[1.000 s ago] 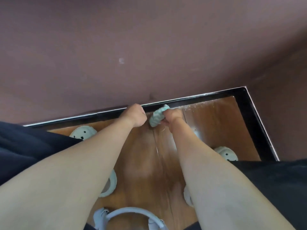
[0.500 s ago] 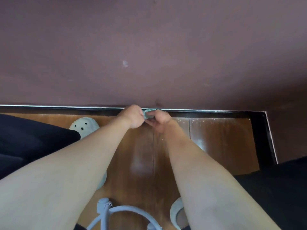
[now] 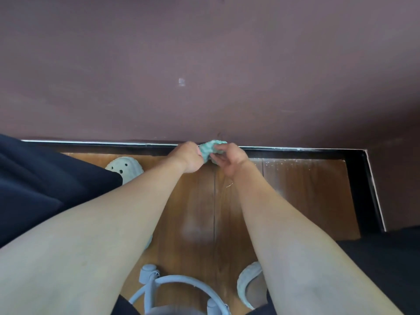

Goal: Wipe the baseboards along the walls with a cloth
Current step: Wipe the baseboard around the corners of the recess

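Observation:
A small bunched teal cloth (image 3: 210,150) is held between both hands, right at the top edge of the black baseboard (image 3: 295,153). My left hand (image 3: 189,158) is closed on the cloth's left side. My right hand (image 3: 229,159) grips its right side with curled fingers. The baseboard runs along the foot of the purple wall (image 3: 204,64) and turns a corner at the right (image 3: 366,189). Most of the cloth is hidden inside my fingers.
The floor (image 3: 304,189) is glossy brown wood with white specks near the baseboard. My feet wear pale clogs, one at the left (image 3: 125,168) and one at the lower right (image 3: 246,285). A light blue curved device (image 3: 172,289) hangs below me. Dark clothing fills both sides.
The view has swung so that the baseboard now lies level across the frame. Both hands stay at the baseboard, and the cloth shows more between them than half a second ago.

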The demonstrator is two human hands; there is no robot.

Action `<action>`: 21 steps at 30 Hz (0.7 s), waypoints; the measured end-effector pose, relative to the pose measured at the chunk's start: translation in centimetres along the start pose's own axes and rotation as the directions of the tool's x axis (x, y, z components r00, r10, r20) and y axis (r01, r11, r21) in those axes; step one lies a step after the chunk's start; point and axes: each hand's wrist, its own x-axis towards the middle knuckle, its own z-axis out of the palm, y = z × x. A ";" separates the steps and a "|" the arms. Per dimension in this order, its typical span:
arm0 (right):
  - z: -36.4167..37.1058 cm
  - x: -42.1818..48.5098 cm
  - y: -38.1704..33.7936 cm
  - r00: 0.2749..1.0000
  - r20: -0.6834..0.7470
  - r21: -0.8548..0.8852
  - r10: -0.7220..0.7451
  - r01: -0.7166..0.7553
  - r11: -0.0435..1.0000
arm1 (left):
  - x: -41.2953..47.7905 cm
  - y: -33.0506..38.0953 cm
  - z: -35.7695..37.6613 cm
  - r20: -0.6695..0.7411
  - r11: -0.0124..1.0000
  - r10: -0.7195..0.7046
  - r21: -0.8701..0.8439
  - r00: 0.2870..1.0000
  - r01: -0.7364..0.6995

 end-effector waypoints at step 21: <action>1.4 0.7 0.8 0.986 -0.136 -0.052 -0.095 0.088 0.995 | 0.7 -0.9 0.2 -0.023 0.998 -0.026 -0.055 0.999 0.025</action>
